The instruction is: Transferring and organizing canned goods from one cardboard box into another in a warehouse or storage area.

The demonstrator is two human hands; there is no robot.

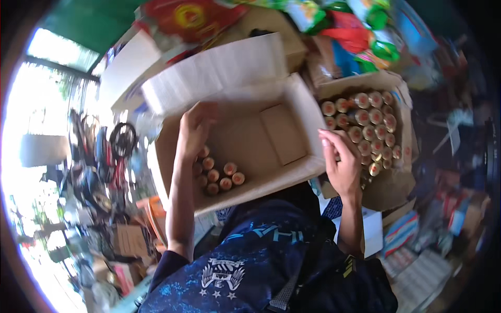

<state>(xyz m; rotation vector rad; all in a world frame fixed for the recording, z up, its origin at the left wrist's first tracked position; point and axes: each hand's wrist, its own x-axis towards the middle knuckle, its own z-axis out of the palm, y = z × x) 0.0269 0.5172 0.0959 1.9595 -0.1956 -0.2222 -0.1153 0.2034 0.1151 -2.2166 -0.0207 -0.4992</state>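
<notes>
A large open cardboard box (289, 168) lies before me, tilted in view. Several capped bottles or cans (226, 184), seen from above, stand in its near left corner. My left hand (197, 127) is over the left part of this box, above those round tops; its fingertips are blurred, and whether it holds anything is hidden. My right hand (342, 158) is between the two boxes, thumb and fingers slightly apart, with nothing visible in it. Beside it, a smaller cardboard box (407, 137) holds many similar capped containers (375, 117), packed closely; one near the hand leans.
Colourful plastic packets (352, 39) and a red bag (191, 19) lie beyond the boxes. A white box (372, 231) stands near my right forearm. An orange plastic object (152, 219) is at the lower left, with mixed goods on both sides.
</notes>
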